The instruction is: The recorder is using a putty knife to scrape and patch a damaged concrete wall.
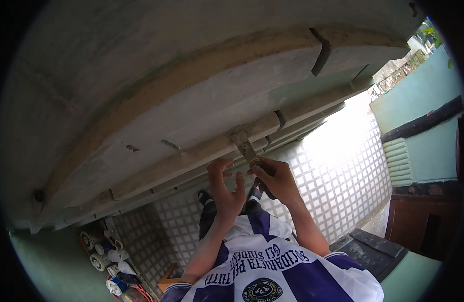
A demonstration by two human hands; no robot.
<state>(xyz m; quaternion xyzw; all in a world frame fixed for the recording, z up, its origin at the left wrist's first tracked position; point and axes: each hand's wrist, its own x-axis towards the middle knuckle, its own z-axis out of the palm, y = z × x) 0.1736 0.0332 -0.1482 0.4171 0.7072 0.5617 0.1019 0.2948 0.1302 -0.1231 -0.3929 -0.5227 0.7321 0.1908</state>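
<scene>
My right hand is closed round the handle of a putty knife, whose flat blade points up and away from me. The blade's tip rests at the edge of a pale stepped moulding, on a rough greyish patch. To the left of the tool my left hand is raised just below the moulding, its fingers curved and apart with nothing seen in them. Dark chipped gaps mark the moulding, and a longer one cuts the upper band.
Below lies a floor of pale square tiles, brightly lit at the right. Several cans and spools stand at the lower left. A dark box sits at the lower right, near a brown wooden panel and a green wall.
</scene>
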